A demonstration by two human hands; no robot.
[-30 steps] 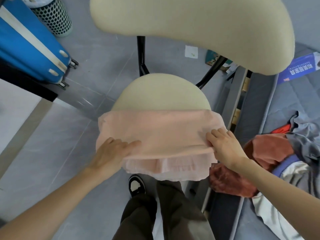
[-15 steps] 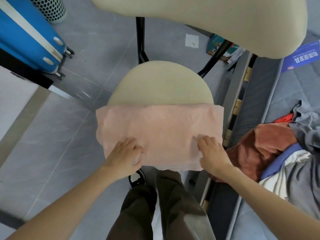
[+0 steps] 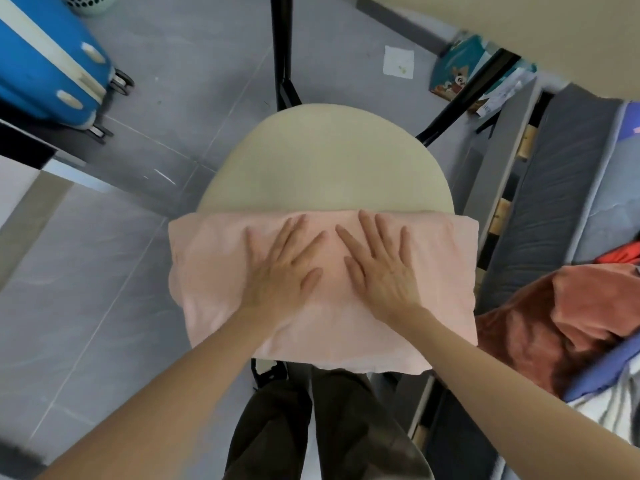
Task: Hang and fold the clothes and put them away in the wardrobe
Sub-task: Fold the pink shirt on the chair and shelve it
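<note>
Hands, left hand and right hand, moved from edge to press flat on pink garment

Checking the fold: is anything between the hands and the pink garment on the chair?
Nothing visible. The left hand and right hand lie flat, fingers spread, directly on the folded pink garment on the chair seat.

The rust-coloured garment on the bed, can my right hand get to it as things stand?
Probably yes: the right hand lies flat on the folded pink cloth, holding nothing, and the rust-coloured garment sits uncovered beside the chair on that side.
</note>
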